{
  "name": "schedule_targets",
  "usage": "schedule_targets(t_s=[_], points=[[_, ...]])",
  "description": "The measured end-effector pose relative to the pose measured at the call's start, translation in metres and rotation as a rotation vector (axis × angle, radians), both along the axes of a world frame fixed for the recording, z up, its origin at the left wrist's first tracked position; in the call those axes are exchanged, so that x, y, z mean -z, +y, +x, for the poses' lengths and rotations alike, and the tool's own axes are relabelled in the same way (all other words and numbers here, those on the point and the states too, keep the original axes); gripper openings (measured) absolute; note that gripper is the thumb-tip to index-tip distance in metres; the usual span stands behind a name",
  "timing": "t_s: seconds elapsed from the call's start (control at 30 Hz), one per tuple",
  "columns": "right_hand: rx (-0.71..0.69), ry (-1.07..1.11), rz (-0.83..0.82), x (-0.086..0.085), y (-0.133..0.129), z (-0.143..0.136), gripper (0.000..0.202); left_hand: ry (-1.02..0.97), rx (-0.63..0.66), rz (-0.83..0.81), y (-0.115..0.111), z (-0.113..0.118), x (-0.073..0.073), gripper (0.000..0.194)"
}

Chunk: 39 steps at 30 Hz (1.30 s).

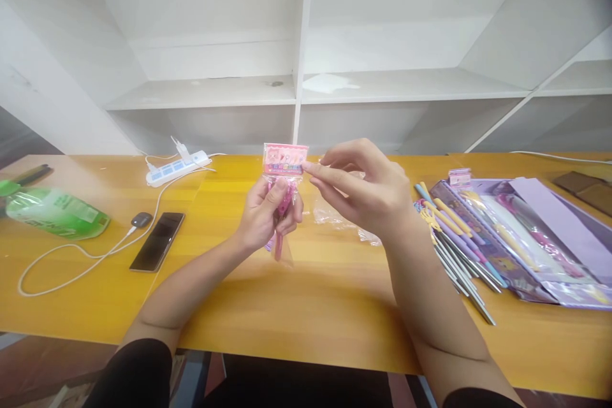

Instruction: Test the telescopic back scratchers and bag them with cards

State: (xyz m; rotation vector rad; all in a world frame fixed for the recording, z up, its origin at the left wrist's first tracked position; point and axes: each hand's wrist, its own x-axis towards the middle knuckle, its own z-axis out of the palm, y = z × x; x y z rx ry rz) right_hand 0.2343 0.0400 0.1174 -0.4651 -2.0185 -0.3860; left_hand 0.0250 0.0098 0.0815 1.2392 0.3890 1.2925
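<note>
My left hand (pixel 271 211) is closed around a clear plastic packet with a pink printed header card (pixel 285 160). Pink pieces inside the packet show between the fingers and below them; their kind I cannot make out. My right hand (pixel 366 185) is raised at the card's right side, fingers stretched out and apart. Its index fingertip meets or nearly meets the card's edge. Behind that hand, crumpled clear plastic wrapping (pixel 329 211) lies on the wooden table (pixel 306 306).
To the right lie metal sticks with coloured handles (pixel 461 248) beside an open purple box (pixel 530 293) of packaged items. At left are a phone (pixel 157 242), a green bottle (pixel 57 209), a power strip (pixel 178 169) and a white cable (pixel 71 246). White shelving (pixel 299 44) rises behind.
</note>
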Motion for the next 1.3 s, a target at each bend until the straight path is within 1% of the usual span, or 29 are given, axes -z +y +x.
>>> schedule_targets(t_s=[0.07,0.1,0.17,0.2,0.27,0.37,0.5,0.7,0.8,1.07,1.17,1.23,1.3], points=[[-0.01,0.065,-0.052,-0.002,-0.002,-0.002,0.036,0.035,0.012,0.002,0.0,0.001,0.001,0.033],[-0.022,0.112,-0.113,-0.004,-0.004,-0.003,0.033,0.062,0.026,0.005,-0.001,0.002,0.002,0.034],[-0.075,0.193,-0.291,-0.007,-0.008,-0.006,0.036,0.117,0.06,0.014,-0.002,0.003,0.002,0.037],[-0.116,0.202,-0.39,-0.009,-0.009,-0.008,0.038,0.139,0.075,0.022,-0.003,0.004,0.002,0.038],[-0.201,0.182,-0.558,-0.013,-0.012,-0.009,0.032,0.173,0.093,0.042,-0.005,0.004,0.0,0.04],[-0.274,0.187,-0.676,-0.016,-0.014,-0.01,0.018,0.221,0.08,0.062,-0.008,0.005,-0.005,0.046],[-0.295,0.225,-0.707,-0.015,-0.014,-0.012,0.014,0.259,0.043,0.083,-0.009,0.004,-0.005,0.046],[-0.319,0.217,-0.688,-0.013,-0.014,-0.017,0.009,0.385,-0.018,0.148,-0.008,0.0,0.008,0.052],[-0.339,0.238,-0.706,-0.014,-0.015,-0.018,0.008,0.447,-0.035,0.165,-0.008,-0.001,0.011,0.054],[-0.352,0.233,-0.769,-0.014,-0.018,-0.018,0.011,0.565,-0.073,0.205,-0.009,0.001,0.015,0.055],[-0.354,0.236,-0.789,-0.015,-0.021,-0.019,0.013,0.615,-0.121,0.245,-0.01,0.001,0.015,0.054],[-0.351,0.247,-0.833,-0.014,-0.023,-0.022,0.017,0.632,-0.154,0.276,-0.01,0.002,0.015,0.053],[-0.333,0.269,-0.888,-0.013,-0.024,-0.024,0.025,0.641,-0.15,0.299,-0.01,0.003,0.013,0.053]])
